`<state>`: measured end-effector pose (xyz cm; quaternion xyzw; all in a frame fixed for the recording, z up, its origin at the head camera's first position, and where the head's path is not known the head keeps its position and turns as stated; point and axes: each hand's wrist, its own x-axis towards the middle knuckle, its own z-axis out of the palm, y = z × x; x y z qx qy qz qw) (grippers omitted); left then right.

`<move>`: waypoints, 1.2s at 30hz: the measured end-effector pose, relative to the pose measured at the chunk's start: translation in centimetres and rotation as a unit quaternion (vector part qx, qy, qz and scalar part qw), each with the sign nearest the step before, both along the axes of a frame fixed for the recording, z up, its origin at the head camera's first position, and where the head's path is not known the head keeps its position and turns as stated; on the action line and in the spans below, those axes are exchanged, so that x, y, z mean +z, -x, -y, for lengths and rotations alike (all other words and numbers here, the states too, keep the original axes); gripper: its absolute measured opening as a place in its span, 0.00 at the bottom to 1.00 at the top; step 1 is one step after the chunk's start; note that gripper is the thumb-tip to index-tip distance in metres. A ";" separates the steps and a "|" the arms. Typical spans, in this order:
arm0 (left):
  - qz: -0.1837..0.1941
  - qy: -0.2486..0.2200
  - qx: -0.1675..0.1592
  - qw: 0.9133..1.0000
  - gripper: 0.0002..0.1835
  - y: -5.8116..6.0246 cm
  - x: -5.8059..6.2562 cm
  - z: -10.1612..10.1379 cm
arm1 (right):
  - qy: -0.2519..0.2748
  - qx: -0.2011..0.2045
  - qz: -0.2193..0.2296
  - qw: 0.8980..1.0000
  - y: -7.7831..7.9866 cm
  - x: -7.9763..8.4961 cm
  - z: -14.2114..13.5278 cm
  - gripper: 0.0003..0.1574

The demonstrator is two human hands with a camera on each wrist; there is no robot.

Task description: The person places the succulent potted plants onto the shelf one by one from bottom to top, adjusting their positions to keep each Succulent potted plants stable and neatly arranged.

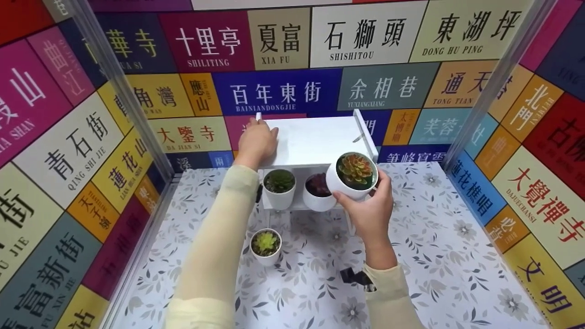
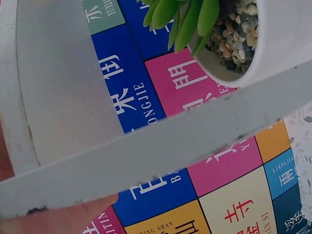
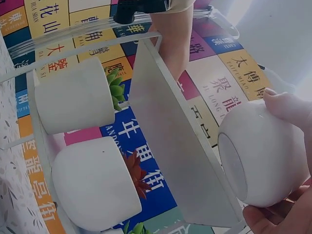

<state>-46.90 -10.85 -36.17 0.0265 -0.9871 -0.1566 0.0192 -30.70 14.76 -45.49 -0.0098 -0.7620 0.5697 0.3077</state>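
Observation:
My right hand (image 1: 374, 211) grips a round white pot with an orange-green succulent (image 1: 354, 171), level with the right front edge of a white two-tier shelf (image 1: 315, 141). In the right wrist view the held pot (image 3: 261, 153) is tipped on its side, fingers and thumb around it. At the shelf's upper left corner, my left hand (image 1: 258, 142) holds the side piece; its fingertips are partly hidden. The lower tier bears a white pot with a green succulent (image 1: 279, 188) and another with a dark red one (image 1: 317, 185).
A smaller white pot with a yellow-green succulent (image 1: 266, 246) stands on the floral-patterned tabletop (image 1: 315, 292), in front of the shelf's left side. Panels with colourful printed place names (image 1: 279, 91) rise behind the shelf and at both sides.

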 end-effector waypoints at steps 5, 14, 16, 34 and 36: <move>-0.002 -0.002 -0.004 1.000 0.41 -0.1 -0.1 0.1 | 0.001 -0.015 -0.004 1.000 0.1 0.4 0.4 0.67; -0.015 -0.004 -0.010 1.000 0.40 -0.2 -0.1 0.1 | 0.014 -0.039 -0.001 0.999 0.8 1.1 0.1 0.66; -0.013 -0.004 -0.011 1.000 0.40 -0.2 0.0 0.1 | 0.012 -0.042 -0.003 0.999 1.0 1.1 0.1 0.66; -0.010 -0.002 -0.009 1.000 0.40 -0.4 0.0 0.1 | 0.003 -0.046 -0.027 0.999 2.4 1.5 -0.3 0.65; -0.013 -0.002 -0.009 1.000 0.40 -0.4 0.0 0.1 | 0.000 -0.050 -0.029 0.998 2.5 1.5 -0.3 0.65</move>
